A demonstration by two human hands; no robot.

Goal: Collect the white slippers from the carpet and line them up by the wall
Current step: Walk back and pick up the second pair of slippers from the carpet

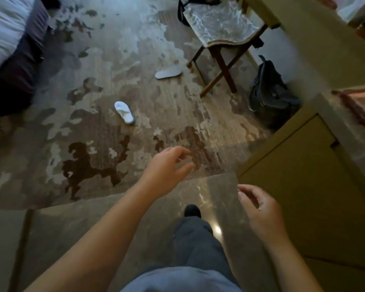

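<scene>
Two white slippers lie apart on the patterned carpet (148,102). One slipper (124,112) rests right side up near the middle. The other slipper (168,72) lies sole up, farther away beside the chair legs. My left hand (167,165) reaches forward over the carpet's near edge, fingers loosely spread, holding nothing. My right hand (259,205) hovers lower right above the shiny tiled floor, fingers curled apart and empty. Both hands are well short of either slipper.
A wooden chair (219,28) with a plastic-covered seat stands at the top right. A dark backpack (270,89) leans by the wall behind it. A beige cabinet (303,169) fills the right side. A bed (6,34) occupies the top left. My leg and dark shoe (192,210) stand on tile.
</scene>
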